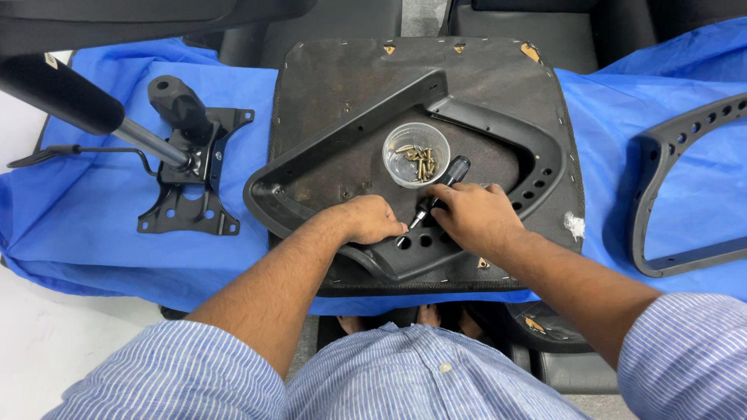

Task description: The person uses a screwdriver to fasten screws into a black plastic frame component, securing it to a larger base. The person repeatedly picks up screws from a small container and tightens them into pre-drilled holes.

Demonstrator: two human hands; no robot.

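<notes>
Head view, looking down: I see my right hand (pixel 475 214) closed around a black-handled screwdriver (pixel 442 189), its tip angled down toward the mounting holes of a black plastic armrest (pixel 498 124) that lies on the upturned seat base (pixel 327 85). My left hand (pixel 373 219) is curled, fingertips pinched at the driver's tip, seemingly steadying a screw there, though the screw itself is too small to make out. Both forearms reach in from below and converge over the armrest's near edge.

A clear cup of brass screws (pixel 416 155) stands inside the armrest's loop, just beside the screwdriver handle; in my judgement a swing of the handle could tip it and scatter the screws. The tip could also slip off and jab the left fingers so close to it.

On the blue cloth (pixel 93 225) to the left rests the chair's tilt mechanism (pixel 191 167) with its gas cylinder; a second armrest (pixel 677 187) lies at right.
</notes>
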